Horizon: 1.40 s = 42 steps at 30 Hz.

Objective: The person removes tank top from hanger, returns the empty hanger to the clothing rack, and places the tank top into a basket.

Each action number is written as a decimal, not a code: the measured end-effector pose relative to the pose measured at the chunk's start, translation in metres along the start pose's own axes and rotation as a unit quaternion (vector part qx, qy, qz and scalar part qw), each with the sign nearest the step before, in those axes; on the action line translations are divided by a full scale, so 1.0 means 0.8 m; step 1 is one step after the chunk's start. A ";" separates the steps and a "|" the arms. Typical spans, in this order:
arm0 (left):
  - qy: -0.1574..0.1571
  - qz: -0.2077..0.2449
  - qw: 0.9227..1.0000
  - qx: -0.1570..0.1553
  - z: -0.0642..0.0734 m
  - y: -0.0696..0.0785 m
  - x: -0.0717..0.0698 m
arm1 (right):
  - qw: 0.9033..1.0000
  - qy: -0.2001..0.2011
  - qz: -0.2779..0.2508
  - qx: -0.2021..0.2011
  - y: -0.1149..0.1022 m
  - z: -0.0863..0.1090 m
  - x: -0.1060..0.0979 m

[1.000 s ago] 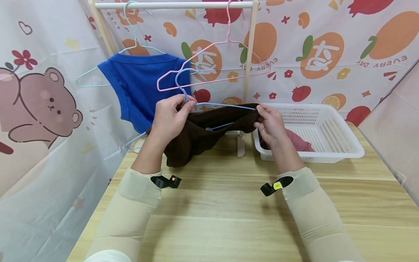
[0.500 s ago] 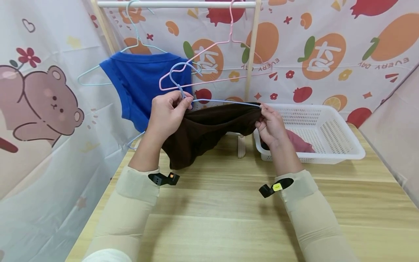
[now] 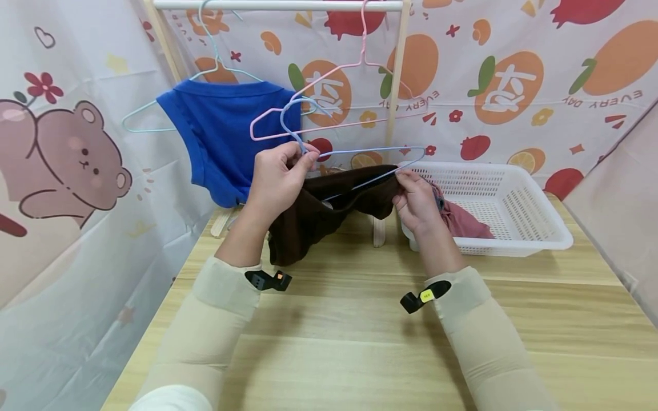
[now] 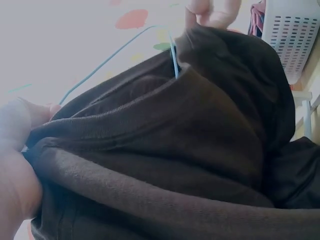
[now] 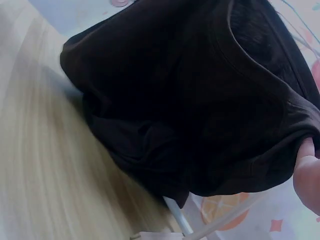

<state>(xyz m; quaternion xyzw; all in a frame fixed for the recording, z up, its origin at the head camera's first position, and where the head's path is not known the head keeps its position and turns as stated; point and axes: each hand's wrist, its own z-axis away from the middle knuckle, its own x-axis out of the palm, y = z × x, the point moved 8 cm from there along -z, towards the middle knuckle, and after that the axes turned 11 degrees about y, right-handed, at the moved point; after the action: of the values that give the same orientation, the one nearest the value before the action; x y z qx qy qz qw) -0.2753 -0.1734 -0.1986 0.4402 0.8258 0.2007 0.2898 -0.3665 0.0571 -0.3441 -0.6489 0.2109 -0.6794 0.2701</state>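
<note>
Pale-blue hanger (image 3: 380, 149): its right corner, which half a second ago met the right fingertips, now projects clear beyond them, over the basket's near-left part. Its left corner, earlier visible past the left wrist, is out of sight; whether cloth covers it cannot be told. Right hand (image 3: 416, 202) has shifted slightly left and down. In my judgement the right arm of the hanger is not seated; cloth and corner need bringing together on that side.

Nearest, two beige sleeves (image 3: 216, 319) reach over the near edge of the counter (image 3: 329, 331). Left hand (image 3: 281, 174): grip closed, pinching the hanger below its hook; the left wrist view shows the garment's edge at those fingers too. Right hand: grip closed in a pinch on the upper edge of the brown garment (image 3: 295, 228); contact with the wire cannot be confirmed. The garment hangs between both hands, raised toward the counter's far edge, the hanger's lower wire running into its opening.

Beyond, a white basket (image 3: 514, 244) stands by the counter's far-right corner, holding pink cloth (image 3: 465, 221). Toward the far edge, a rack (image 3: 288, 5) carries a blue sleeveless top (image 3: 241, 125) on a teal hanger (image 3: 217, 63), and a pink hanger (image 3: 363, 45). Printed curtain (image 3: 447, 68) behind.
</note>
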 end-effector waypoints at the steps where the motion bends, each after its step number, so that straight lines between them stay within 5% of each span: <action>1: -0.001 -0.001 1.000 -0.002 0.000 0.001 0.002 | 1.000 0.007 0.015 0.001 0.004 -0.001 -0.001; 8: -0.012 -0.003 1.000 -0.008 -0.002 0.004 0.013 | 0.990 0.032 0.133 0.025 0.034 0.006 -0.003; 13: -0.009 -0.009 1.000 0.006 -0.004 0.009 0.015 | 0.964 0.010 0.265 0.013 0.061 0.011 -0.001; 16: -0.008 -0.009 1.000 0.013 -0.006 0.013 0.017 | 0.912 -0.014 0.409 -0.038 0.069 0.014 0.001; 20: -0.009 0.009 1.000 0.015 -0.010 0.018 0.021 | 0.814 -0.048 0.567 -0.120 0.077 0.018 0.008; 25: -0.009 0.024 1.000 0.009 -0.013 0.021 0.025 | 0.762 -0.090 0.622 -0.154 0.097 0.022 0.014; 34: -0.018 0.013 1.000 0.008 -0.017 0.028 0.028 | 0.719 -0.103 0.673 -0.140 0.112 0.022 0.009; 37: -0.027 0.016 0.999 0.010 -0.015 0.029 0.030 | 0.716 -0.105 0.676 -0.139 0.111 0.022 0.010; 42: -0.032 0.013 0.999 0.014 -0.014 0.029 0.031 | 0.729 -0.109 0.658 -0.155 0.093 0.029 0.021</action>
<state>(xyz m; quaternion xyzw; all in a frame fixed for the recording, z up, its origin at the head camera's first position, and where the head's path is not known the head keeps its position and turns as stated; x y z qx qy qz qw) -0.2794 -0.1405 -0.1840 0.4611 0.8131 0.1787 0.3071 -0.3363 -0.0089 -0.3770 -0.4506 0.6562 -0.2139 0.5662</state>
